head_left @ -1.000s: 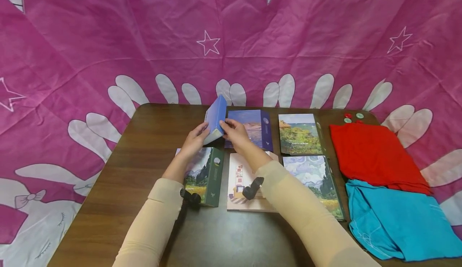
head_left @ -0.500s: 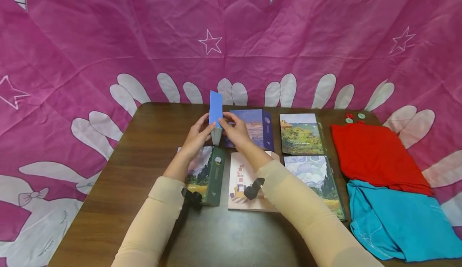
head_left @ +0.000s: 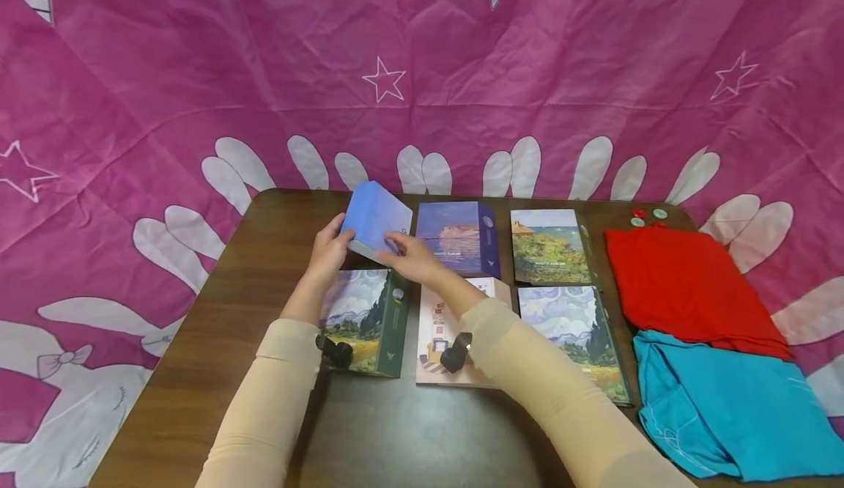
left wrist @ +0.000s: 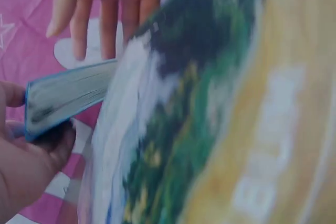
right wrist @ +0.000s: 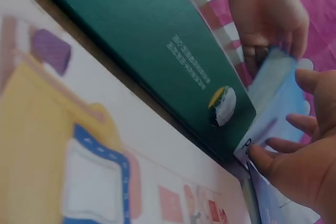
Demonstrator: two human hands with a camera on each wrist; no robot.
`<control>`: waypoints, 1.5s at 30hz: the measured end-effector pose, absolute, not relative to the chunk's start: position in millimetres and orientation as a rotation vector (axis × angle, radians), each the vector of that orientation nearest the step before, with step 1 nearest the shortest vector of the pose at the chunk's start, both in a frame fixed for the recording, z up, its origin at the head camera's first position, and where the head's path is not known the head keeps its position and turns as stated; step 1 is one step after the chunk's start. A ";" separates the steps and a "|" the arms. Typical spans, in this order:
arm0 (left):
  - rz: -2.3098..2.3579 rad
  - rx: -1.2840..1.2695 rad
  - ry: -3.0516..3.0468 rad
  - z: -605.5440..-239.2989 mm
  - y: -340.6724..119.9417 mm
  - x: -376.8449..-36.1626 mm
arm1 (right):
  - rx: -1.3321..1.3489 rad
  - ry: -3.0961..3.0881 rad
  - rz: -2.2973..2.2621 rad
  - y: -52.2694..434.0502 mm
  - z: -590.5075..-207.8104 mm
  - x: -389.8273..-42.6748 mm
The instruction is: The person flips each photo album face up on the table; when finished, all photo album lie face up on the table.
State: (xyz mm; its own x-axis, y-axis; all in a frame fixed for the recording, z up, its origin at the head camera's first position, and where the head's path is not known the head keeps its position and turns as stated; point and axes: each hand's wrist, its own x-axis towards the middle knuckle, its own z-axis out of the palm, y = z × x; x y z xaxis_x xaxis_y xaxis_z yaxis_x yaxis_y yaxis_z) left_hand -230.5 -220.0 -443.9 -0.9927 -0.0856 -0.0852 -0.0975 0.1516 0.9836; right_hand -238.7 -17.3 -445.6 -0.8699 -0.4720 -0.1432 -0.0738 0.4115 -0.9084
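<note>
both hands on the blue album

from the head view we hold a light blue rectangular album (head_left: pixel 376 222) tilted above the far left of the dark wooden table (head_left: pixel 198 341): left hand (head_left: pixel 327 250) grasping its left edge, right hand (head_left: pixel 410 257) pinching its near corner.

left wrist view: our left fingers (left wrist: pixel 31 156) clasp its page edge.

right wrist view: it sits just beyond the dark green album spine (right wrist: pixel 157 56).

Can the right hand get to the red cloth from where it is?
Probably yes. The right hand is busy holding the blue album together with the left hand, but nothing stands between it and the red cloth, only flat albums it could pass over.
</note>
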 end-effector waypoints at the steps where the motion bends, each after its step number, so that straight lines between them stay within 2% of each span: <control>1: 1.939 -0.206 2.439 -445.3 -223.1 -230.9 | -0.488 2.288 -1.428 -17.1 -446.1 -237.7; 5: 1.602 -0.250 2.567 -449.6 -232.3 -231.8 | -0.529 2.257 -1.426 -15.6 -447.4 -235.1; 10: 1.483 -0.220 2.574 -452.4 -233.7 -232.6 | -0.503 2.201 -1.532 -10.0 -446.5 -234.9; 17: 1.591 -0.172 2.748 -446.9 -217.5 -228.3 | -0.379 2.236 -1.832 4.8 -445.6 -236.0; 24: 1.640 0.002 2.827 -440.4 -186.3 -222.5 | -0.290 2.310 -2.078 31.2 -444.1 -238.3; 45: 1.678 0.178 2.734 -444.7 -127.7 -219.5 | -0.071 2.516 -2.041 108.8 -447.2 -244.8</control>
State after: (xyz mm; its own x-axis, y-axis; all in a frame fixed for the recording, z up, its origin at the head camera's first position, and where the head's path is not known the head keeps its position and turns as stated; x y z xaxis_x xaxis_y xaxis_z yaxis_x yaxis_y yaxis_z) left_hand -219.5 -127.7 -444.7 -0.9913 0.0570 0.1186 0.1316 0.4493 0.8836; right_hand -244.8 108.8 -447.2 -0.9941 0.0283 0.1044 -0.0963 0.2080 -0.9734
